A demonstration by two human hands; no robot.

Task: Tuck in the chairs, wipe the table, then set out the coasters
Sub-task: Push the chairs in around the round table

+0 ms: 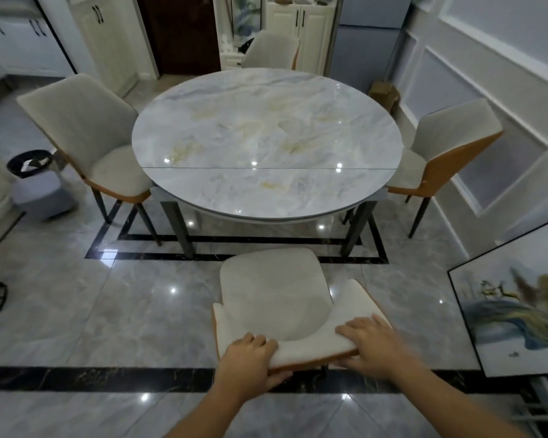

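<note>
Cream fabric covers the near chair (276, 292), which we hold by the top of its backrest. It stands at the table's 6 o'clock with its seat wholly out from under the top. Its back-to-front axis runs from 6 to 12, so the seat front points at the table (266, 128).

Our left hand (250, 358) curls its fingers over the left part of the backrest, thumb underneath against the orange outer shell. Our right hand (370, 343) clasps the right part, fingers spread across the padding and thumb below the rim.

The round, marble-patterned top has a straight seam across its near part. Matching chairs stand around it: the left chair (86, 128) at 9 o'clock, the right chair (450, 143) at 3 and the far chair (271, 49) at 12.

A grey bin (35, 184) sits beyond the left chair, and a framed painting (516, 311) leans at 4 o'clock.
</note>
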